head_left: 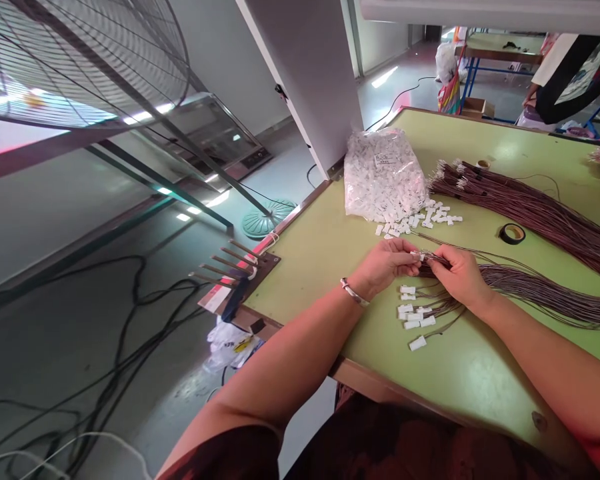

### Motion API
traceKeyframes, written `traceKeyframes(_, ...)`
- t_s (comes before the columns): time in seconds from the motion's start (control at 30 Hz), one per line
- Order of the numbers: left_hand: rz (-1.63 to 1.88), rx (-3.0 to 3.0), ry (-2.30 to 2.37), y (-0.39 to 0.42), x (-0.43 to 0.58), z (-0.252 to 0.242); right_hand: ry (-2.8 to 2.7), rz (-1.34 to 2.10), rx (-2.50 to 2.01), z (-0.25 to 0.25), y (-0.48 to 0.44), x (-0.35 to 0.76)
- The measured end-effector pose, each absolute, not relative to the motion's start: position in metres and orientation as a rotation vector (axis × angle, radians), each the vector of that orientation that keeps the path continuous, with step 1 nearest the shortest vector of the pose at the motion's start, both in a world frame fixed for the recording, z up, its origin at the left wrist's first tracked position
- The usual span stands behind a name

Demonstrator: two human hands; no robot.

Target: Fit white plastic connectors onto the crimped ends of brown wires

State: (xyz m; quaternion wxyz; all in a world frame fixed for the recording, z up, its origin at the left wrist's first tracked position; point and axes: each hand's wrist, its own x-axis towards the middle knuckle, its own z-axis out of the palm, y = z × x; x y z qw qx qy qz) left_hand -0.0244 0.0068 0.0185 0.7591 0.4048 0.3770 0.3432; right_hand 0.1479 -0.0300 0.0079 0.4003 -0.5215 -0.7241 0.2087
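Note:
My left hand [386,267] is closed in a pinch at a small white connector housing [417,255], mostly covered by its fingertips. Facing it, my right hand [457,272] grips the ends of thin brown wires, close against the left fingertips. The wire bundle [535,287] runs from under my right hand to the right across the green table [300,273]. Below the hands, several wires end in white connectors [414,318] lying on the tabletop. Loose white connectors [433,215] are scattered just beyond my hands.
A clear plastic bag [383,173] full of white connectors lies at the back. Another brown wire bundle [540,213] and a black tape roll [511,233] are to its right. Metal prongs [230,261] stick out at the left edge. A fan [80,60] stands left; a person [570,73] is behind.

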Motion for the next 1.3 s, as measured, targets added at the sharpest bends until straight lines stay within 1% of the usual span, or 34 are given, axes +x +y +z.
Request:
traceKeyframes(0.2, 0.770, 0.979, 0.863, 0.0040, -0.0214, 0.0158, -1.824, 0.570, -1.323, 0.0071, -0.0291, 0.1483)
traceKeyframes(0.43, 0.762, 0.886, 0.835, 0.0042, -0.0214, 0.0156, -1.780, 0.627, -1.318, 0.0059, -0.0285, 0.1475)
traceKeyframes(0.8, 0.881, 1.185, 0.804, 0.0029, -0.0227, 0.0172, -1.486, 1.058, -1.337, 0.0119, -0.0245, 0.1460)
traceKeyframes(1.13, 0.949, 1.276, 0.795, 0.0039, -0.0197, 0.0116, -1.412, 1.244, -1.280, 0.0125, -0.0222, 0.1477)
traceKeyframes(1.23, 0.954, 1.240, 0.799, 0.0034, -0.0200, 0.0133, -1.450, 1.238, -1.251, 0.0103, -0.0216, 0.1487)
traceKeyframes(1.3, 0.901, 1.141, 0.802, 0.0036, -0.0210, 0.0145, -1.539, 1.141, -1.279, 0.0077, -0.0219, 0.1496)
